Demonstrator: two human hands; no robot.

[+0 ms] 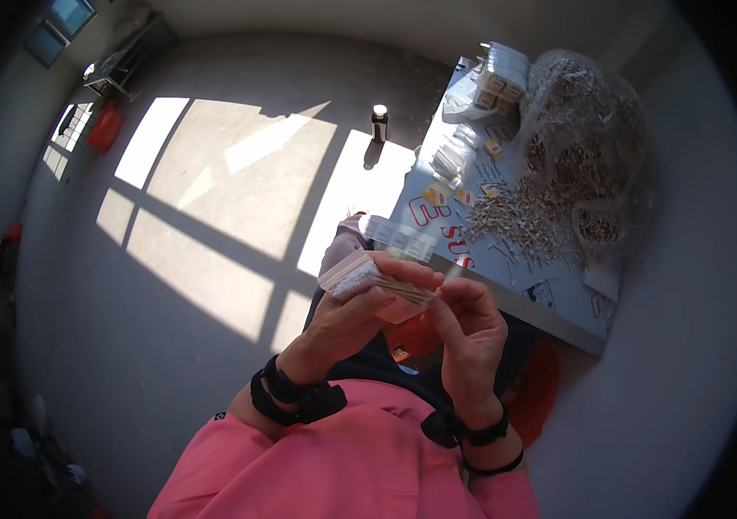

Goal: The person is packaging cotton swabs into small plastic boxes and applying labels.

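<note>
My left hand [344, 327] is closed around a small clear bag of cotton swabs [358, 282], with white cotton tips at its left end and bare wooden sticks toward the right. My right hand [474, 333] pinches the right end of this bag, thumb against the fingers. What exactly lies between those fingertips is partly hidden. Just beyond my hands, a clear strip of plastic packaging [399, 238] rests by my knee and the table edge.
To the right stands a table [524, 303] bearing loose cotton swabs [515, 223], a big clear sack of swabs [580, 143], stacked packs [503, 73], clear small bags [453, 160] and yellow cards [436, 194]. A dark bottle [379, 125] stands on the sunlit floor. Something red [535, 394] is beside me.
</note>
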